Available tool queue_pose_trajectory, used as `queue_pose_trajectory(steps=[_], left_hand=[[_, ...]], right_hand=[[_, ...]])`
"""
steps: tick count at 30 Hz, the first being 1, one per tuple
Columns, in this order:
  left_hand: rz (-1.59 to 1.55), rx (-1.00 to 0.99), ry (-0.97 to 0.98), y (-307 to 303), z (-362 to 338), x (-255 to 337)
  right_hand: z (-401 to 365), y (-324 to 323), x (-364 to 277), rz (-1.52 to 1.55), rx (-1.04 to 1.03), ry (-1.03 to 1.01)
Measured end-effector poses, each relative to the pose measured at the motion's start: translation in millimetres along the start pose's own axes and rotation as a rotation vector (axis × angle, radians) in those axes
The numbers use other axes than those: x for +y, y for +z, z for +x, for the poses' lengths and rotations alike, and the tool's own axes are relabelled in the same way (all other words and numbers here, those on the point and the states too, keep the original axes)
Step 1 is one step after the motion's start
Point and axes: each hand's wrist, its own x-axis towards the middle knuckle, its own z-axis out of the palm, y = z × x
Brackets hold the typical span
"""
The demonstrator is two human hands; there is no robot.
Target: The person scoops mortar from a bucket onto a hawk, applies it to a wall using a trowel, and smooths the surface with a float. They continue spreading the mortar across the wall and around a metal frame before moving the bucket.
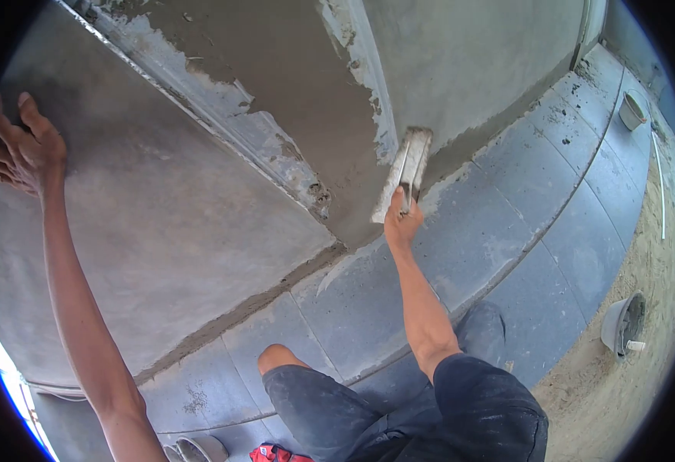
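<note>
My right hand (404, 225) is wrapped round the handle of a plastering trowel (413, 154). The trowel's long blade, smeared with plaster, lies against the foot of the wall near a strip of wet grey plaster (276, 46). Far to the left, my left hand (25, 146) leans on the smooth grey wall (160, 200), fingers apart and holding nothing. Between the hands, a pale metal edge strip (199, 115) runs down the wall beside the wet plaster. A second strip (372, 69) borders its other side.
Grey floor tiles (499, 208) curve along the wall base. A bucket (622, 323) with a white handle stands on sandy ground at right, a smaller bucket (632, 112) farther off. A white rod (659, 185) lies nearby. Below are a red item (276, 453) and another bucket (203, 449).
</note>
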Motion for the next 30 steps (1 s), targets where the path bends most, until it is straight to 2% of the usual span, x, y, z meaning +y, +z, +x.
queue_pose_trajectory(steps=[8, 13, 14, 17, 19, 23, 25, 26, 28, 30], left_hand=[[-0.042, 0.02, 0.001, -2.9, -0.8, 8.1], [-0.021, -0.02, -0.032, -4.9, 0.1, 12.3], [-0.027, -0.015, -0.032, -5.2, 0.2, 12.5], [-0.015, -0.023, -0.029, -4.2, 0.0, 10.9], [-0.015, -0.038, -0.027, -4.1, 0.6, 8.7], [-0.002, -0.016, -0.026, -4.4, -0.4, 10.8], [0.002, -0.004, -0.028, -4.5, -0.4, 12.7], [0.003, 0.01, -0.032, -4.8, -0.8, 13.7], [0.01, -0.048, -0.044, -7.7, -0.1, 13.4], [0.036, -0.024, -0.043, -7.5, -1.1, 11.6]], right_hand=[[-26.0, 29.1, -117.0, 0.137, -0.132, -0.132], [-5.2, 56.2, -168.6, 0.058, -0.132, -0.39], [1.9, 56.6, -172.9, 0.058, -0.125, -0.392], [18.9, 57.6, -178.4, -0.026, -0.114, -0.386], [27.6, 54.5, -175.5, -0.027, -0.083, -0.31], [35.1, 44.8, -159.0, 0.062, -0.007, -0.242], [33.0, 37.9, -138.1, 0.001, -0.076, -0.051], [30.8, 35.6, -127.2, 0.007, -0.07, -0.063], [20.9, 32.3, -106.5, -0.078, -0.005, 0.007], [11.4, 26.1, -92.0, 0.001, 0.104, 0.051]])
